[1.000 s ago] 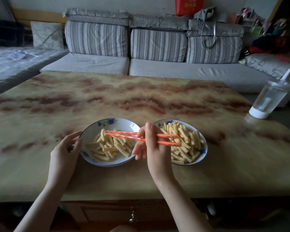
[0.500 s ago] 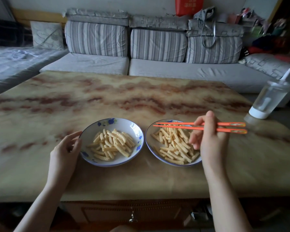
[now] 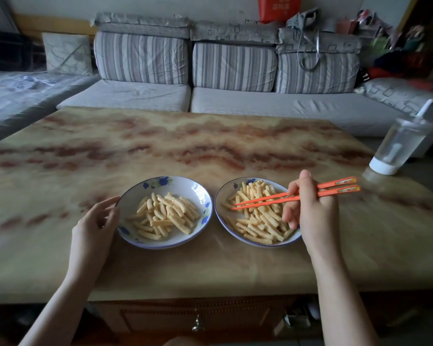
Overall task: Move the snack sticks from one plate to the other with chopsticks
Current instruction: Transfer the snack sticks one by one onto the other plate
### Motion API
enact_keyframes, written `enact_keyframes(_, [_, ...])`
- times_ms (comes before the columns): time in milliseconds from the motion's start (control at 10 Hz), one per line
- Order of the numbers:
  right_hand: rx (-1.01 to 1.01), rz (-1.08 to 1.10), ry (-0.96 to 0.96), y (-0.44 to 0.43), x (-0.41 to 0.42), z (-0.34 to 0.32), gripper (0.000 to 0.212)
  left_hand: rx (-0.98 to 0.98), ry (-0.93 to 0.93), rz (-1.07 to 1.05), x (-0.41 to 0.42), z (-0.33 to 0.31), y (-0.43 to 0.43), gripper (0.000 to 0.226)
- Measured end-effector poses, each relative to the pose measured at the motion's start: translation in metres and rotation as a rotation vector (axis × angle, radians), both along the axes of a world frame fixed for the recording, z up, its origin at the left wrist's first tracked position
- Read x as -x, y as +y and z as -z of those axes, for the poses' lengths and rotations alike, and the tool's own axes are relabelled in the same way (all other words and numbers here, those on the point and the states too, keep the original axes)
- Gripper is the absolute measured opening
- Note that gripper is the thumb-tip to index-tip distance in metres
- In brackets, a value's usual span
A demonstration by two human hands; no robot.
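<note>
Since half a second ago our right hand point(image 3: 310, 211) has drawn in over the right plate point(image 3: 260, 244) and tipped the orange chopsticks point(image 3: 273, 199) downward, so their points now lie low over the left part of that plate's pile. A second ago they were across at the left plate point(image 3: 175, 179). Our right fingers are curled round the chopsticks near their upper ends. The two points sit close together with nothing visibly caught between them, and we cannot tell whether they already touch a stick.

Our left hand point(image 3: 93, 226) rests with relaxed fingers against the near-left rim of the left plate, steadying it on the marbled table point(image 3: 160, 146).

Snack sticks point(image 3: 258, 226) fill much of the right plate, and a somewhat smaller heap lies in the left. We judge the move runs right to left and is roughly half done, with a full pile left to carry. The step in hand is the next pick-up.
</note>
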State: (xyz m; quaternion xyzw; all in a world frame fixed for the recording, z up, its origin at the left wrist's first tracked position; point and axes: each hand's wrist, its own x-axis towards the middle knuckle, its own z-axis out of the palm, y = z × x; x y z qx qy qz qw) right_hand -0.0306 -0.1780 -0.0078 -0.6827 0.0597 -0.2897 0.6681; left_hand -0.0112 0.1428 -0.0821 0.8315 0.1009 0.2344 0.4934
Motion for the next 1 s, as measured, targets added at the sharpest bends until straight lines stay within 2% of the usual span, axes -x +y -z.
enact_keyframes(200, [-0.183,0.02,-0.08,0.007,0.005,-0.008,0.043,0.011,0.001,0.002,0.0,0.0,0.0,0.028])
enact_keyframes(400, [-0.273,-0.142,-0.098,0.045,0.008,-0.006,0.043,0.01,-0.005,0.001,-0.001,0.0,-0.001,0.028])
enact_keyframes(700, [-0.088,-0.411,-0.083,0.091,0.007,0.016,0.044,0.002,-0.007,-0.011,0.0,-0.001,-0.001,0.027])
enact_keyframes(800, [-0.101,-0.382,-0.089,0.086,0.007,0.014,0.044,0.008,-0.005,-0.006,-0.001,0.0,0.0,0.027])
enact_keyframes(1000, [-0.167,-0.12,-0.124,0.04,0.006,-0.002,0.041,0.005,-0.01,-0.003,-0.001,0.001,0.0,0.028])
